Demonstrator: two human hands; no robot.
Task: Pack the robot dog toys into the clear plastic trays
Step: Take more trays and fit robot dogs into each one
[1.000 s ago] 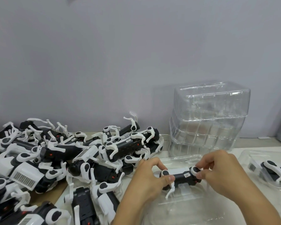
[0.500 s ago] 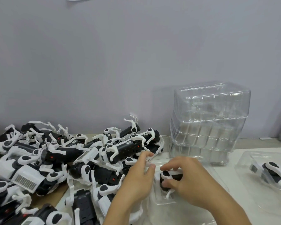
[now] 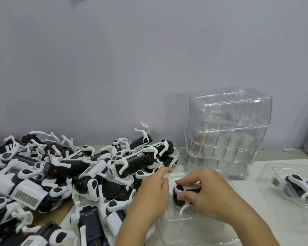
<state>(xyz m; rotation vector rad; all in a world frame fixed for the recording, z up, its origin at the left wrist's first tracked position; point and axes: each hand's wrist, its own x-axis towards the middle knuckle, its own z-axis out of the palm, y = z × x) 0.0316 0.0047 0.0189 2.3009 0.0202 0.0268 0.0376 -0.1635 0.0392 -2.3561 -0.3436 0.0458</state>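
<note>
Robot dog toy [image 3: 182, 193]: black body with white legs, lying on its side in the clear plastic tray [image 3: 176, 228] in front of the person, mostly covered by the right hand.
Right hand [image 3: 208, 194]: curled over the toy, thumb and fingertips pinching its near end, pressing it down into the tray.
Left hand [image 3: 153, 190]: fingers straight and relaxed, holding nothing, resting at the tray's left edge beside the pile.
Change: 1.0 s ago both hands held the toy by its 2 ends above the tray; now the left hand has let go and moved left, and the right hand alone covers the toy, lower in the tray.
Pile of toys [image 3: 69, 174]: many black-and-white dogs heaped on the left, legs tangled, some showing barcode labels.
Stack of empty trays [image 3: 226, 132]: clear, standing against the wall behind the hands.
Packed tray [image 3: 292, 190]: at the right, 1 dog lying in it.
Table [image 3: 247, 185]: white top under the trays, brown under the pile.
Wall [image 3: 132, 59]: plain pale grey-lilac.
</note>
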